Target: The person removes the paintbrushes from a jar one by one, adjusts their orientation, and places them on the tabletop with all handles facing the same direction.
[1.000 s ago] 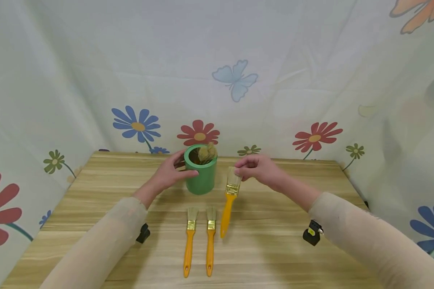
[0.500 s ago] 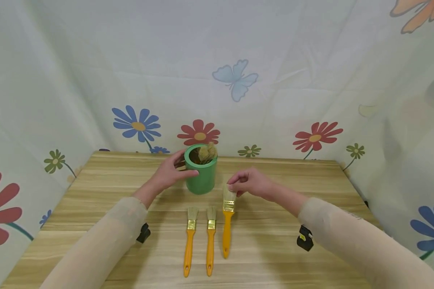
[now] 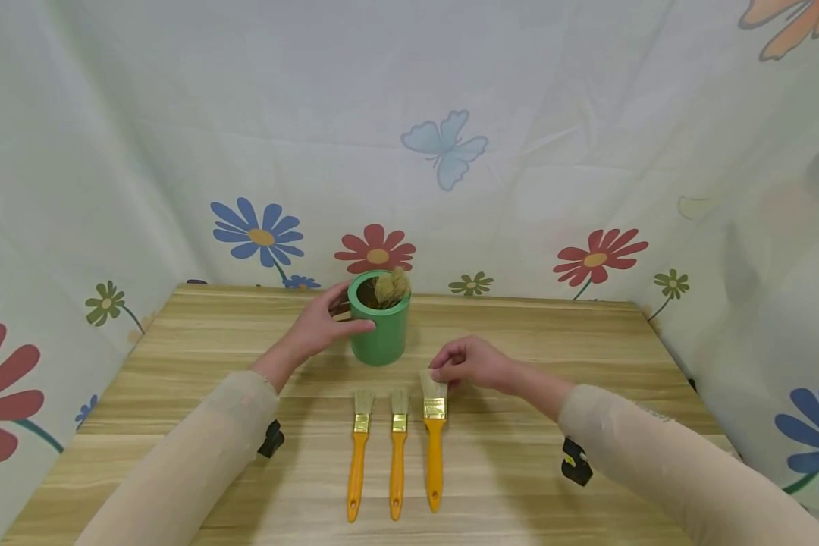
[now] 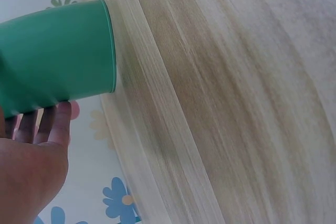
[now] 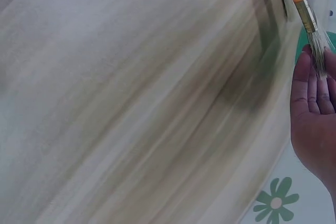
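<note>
My left hand (image 3: 317, 322) grips a green can (image 3: 380, 334) from its left side, thumb in front and fingers behind. A tan bristly tuft (image 3: 392, 288) sticks up inside the can, its lower part hidden. Pinched by the bristles in my right hand (image 3: 474, 362) is a wide paintbrush (image 3: 434, 455) with an orange handle pointing toward me. The right wrist view shows this brush (image 5: 305, 11) between thumb and fingers. To its left lie two narrower paintbrushes, a left one (image 3: 357, 462) and a middle one (image 3: 397, 462), roughly parallel, bristles away from me.
Everything stands on a wood-grain table (image 3: 198, 341). A white curtain (image 3: 519, 152) printed with flowers and a butterfly hangs behind the table and along both sides.
My right hand has brought the wide paintbrush toward me and down, and it has turned to line up beside the other two. The left hand and can have stayed put.
</note>
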Motion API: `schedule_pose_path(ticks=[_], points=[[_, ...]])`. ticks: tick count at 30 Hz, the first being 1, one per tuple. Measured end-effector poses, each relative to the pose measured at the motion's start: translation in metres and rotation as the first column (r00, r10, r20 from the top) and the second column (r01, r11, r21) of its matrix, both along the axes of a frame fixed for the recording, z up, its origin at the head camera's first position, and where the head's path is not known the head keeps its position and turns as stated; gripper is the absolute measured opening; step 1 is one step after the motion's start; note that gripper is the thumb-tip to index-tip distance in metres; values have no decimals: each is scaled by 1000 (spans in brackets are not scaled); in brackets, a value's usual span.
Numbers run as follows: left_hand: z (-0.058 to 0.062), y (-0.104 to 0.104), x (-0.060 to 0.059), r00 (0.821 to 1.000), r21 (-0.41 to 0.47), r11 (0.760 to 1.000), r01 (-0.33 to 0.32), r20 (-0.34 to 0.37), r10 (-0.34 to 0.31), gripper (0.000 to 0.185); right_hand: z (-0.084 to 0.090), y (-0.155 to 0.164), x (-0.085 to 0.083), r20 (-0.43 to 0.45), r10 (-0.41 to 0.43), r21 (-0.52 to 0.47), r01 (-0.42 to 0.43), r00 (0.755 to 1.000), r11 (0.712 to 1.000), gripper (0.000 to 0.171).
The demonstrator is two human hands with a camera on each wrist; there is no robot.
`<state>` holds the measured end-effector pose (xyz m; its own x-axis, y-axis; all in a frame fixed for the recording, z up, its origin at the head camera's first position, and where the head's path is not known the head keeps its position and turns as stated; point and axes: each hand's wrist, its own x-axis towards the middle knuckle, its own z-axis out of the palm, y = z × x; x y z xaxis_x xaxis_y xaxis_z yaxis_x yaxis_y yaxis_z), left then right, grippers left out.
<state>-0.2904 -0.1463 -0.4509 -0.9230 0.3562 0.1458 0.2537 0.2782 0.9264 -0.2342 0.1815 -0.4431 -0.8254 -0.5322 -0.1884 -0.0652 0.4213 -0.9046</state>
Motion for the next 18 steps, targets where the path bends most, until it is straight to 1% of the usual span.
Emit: schedule_pose_path(ticks=[5,11,14,18], points=[[-1,0,-1,1000,0,1000,0,4,0,89,-9,0,1,12,-8,-5,8,1000,1000,14],[-1,-1,-1,1000,-3,1000,-4,5,4,90,-17,-1,2,1,-17,33,17,1000,999,13],[-1,-1,-1,1000,-4,1000,-3,4,3,90,-17,-1,4,-31,-2,53,4,1000,999,13],[-1,-1,-1,1000,-5,1000,-2,0,2,90,-18,-2,5,-101,23,104,-12,995,995,11]])
